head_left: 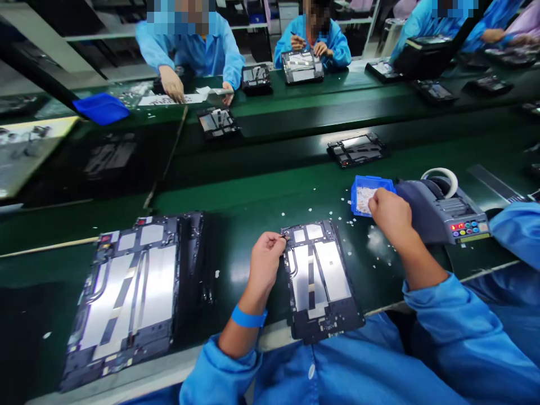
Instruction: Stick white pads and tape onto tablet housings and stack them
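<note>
Dark tablet chassis with silver panels, blue parts bin (white bits inside), green table.

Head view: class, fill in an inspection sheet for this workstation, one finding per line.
Surface: green bench, glossy.
Job's things: open tablet chassis before the person; blue parts bin to its right.
Clutter: white scraps around the bin.
Grippers: left hand pinches at the chassis top-left corner; right hand reaches into the bin.
Cables: nothing seen.
Surroundings: second chassis at left, tape dispenser, co-workers opposite.
</note>
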Demonstrator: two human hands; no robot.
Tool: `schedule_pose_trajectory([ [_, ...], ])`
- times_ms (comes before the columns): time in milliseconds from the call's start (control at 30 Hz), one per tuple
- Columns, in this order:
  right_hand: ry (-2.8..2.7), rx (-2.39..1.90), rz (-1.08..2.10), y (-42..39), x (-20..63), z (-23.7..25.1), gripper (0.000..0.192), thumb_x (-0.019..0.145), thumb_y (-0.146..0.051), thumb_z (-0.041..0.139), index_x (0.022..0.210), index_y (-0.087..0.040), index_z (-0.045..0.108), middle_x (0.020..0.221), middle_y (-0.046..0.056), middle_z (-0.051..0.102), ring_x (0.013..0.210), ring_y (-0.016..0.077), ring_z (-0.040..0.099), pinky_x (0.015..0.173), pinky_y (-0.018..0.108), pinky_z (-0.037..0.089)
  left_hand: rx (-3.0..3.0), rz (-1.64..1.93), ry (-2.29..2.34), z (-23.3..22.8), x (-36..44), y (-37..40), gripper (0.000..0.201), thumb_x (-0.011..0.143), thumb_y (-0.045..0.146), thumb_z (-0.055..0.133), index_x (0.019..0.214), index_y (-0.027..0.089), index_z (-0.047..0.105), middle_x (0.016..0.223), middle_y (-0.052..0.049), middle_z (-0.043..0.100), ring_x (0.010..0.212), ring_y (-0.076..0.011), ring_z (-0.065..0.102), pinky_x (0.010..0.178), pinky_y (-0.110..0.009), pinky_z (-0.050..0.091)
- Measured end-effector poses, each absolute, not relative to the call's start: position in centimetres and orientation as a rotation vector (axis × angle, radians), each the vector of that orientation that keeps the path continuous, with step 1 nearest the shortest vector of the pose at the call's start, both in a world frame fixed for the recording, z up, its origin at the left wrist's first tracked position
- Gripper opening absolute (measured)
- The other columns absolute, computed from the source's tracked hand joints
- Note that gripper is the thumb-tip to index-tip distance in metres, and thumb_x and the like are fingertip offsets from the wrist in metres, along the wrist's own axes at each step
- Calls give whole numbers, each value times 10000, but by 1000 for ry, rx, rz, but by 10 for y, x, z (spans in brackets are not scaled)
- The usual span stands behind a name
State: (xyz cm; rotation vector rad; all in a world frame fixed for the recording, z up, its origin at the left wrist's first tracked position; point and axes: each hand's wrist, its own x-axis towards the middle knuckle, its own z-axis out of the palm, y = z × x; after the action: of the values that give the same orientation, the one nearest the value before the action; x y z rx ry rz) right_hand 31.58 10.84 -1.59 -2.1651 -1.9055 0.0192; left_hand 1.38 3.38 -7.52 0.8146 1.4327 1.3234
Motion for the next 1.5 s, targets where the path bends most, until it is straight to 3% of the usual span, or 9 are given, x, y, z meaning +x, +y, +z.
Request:
schedule_pose_trajectory([
  [167,-2231,-1521,482,69,222,-27,160,961,-159,568,934,-197,721,957,59,755,923,204,673,821,282,436,819,1326,1447,-72,15,31,201,680,296,757,783,200,614,667,45,599,614,-111,524,612,-228,388],
  [367,-2254,-1537,684,54,156,-39,181,983,-200,592,896,-198,751,949,50,788,901,195,699,776,276,421,881,1334,1482,-71,18,24,207,717,331,759,824,197,645,738,11,674,670,-139,605,648,-252,460],
  [633,-2180,-1620,663,56,155,-40,156,909,-153,605,809,-191,719,870,73,764,828,217,669,702,298,375,1109,1302,1654,-64,23,16,106,785,305,695,815,202,697,802,-29,747,750,-190,698,703,-299,539],
  [767,-2129,-1554,691,59,151,-44,149,854,-137,615,731,-212,651,775,26,702,748,187,601,656,288,326,1158,1275,1672,-64,19,17,87,774,280,695,813,204,708,802,-29,755,750,-192,702,697,-298,540],
  [933,-2144,-1431,699,70,164,-45,197,789,-87,585,648,-217,539,698,-12,593,682,159,501,641,282,286,1059,1267,1589,-68,16,21,141,762,321,727,806,192,688,780,-29,745,722,-174,675,677,-278,512],
  [1100,-1969,-1518,483,83,216,-32,204,774,-68,561,649,-220,506,691,-8,536,695,167,491,655,285,300,894,1292,1523,-73,16,25,199,731,347,753,781,186,647,726,-6,700,656,-137,616,626,-241,457],
  [1300,-2133,-1386,571,63,199,-39,142,865,-97,594,803,-209,656,821,24,697,819,191,608,789,287,402,904,1299,1536,-76,18,24,209,754,356,755,820,185,655,743,-7,706,666,-143,630,625,-245,465],
  [1500,-2188,-1422,583,54,159,-51,136,883,-116,605,834,-209,690,899,57,756,887,218,665,852,307,442,985,1321,1563,-73,22,21,161,760,329,738,822,192,680,790,-29,739,731,-170,680,690,-281,528],
])
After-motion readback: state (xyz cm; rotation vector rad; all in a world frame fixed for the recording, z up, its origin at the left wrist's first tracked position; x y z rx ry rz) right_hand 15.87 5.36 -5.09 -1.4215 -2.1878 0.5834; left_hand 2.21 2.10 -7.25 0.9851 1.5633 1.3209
